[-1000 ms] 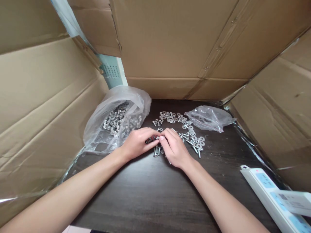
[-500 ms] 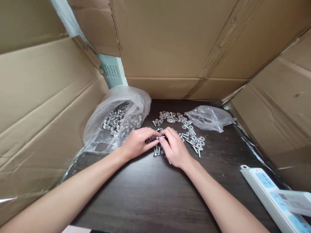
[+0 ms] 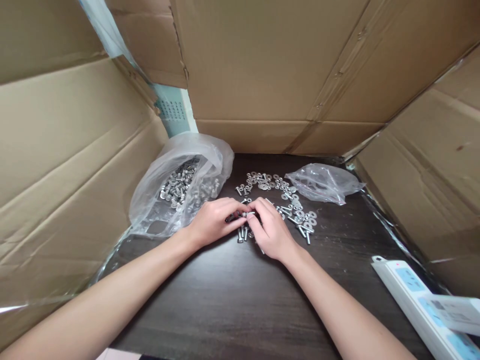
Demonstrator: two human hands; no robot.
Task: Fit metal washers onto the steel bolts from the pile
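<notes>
Fingertips of both hands meet over the dark table around a small silver bolt [image 3: 249, 213]. My left hand [image 3: 217, 219] is closed on the head end of the bolt. From the other side my right hand [image 3: 270, 229] pinches at its shank, partly hiding it. Just below the fingers lie a few bolts [image 3: 243, 234]. Beyond and to the right, loose bolts [image 3: 300, 228], washers [image 3: 295, 202] and nuts [image 3: 278, 184] spread in a curved pile.
An open clear plastic bag [image 3: 150, 185] full of bolts stands at the left. A crumpled bag [image 3: 324, 182] lies at the back right. A white power strip [image 3: 408, 295] is at the lower right. Cardboard walls [image 3: 277, 65] enclose the table [image 3: 210, 310].
Both hands stay almost in the same place, with the bolt between the fingertips. The right fingers have shifted very slightly.
</notes>
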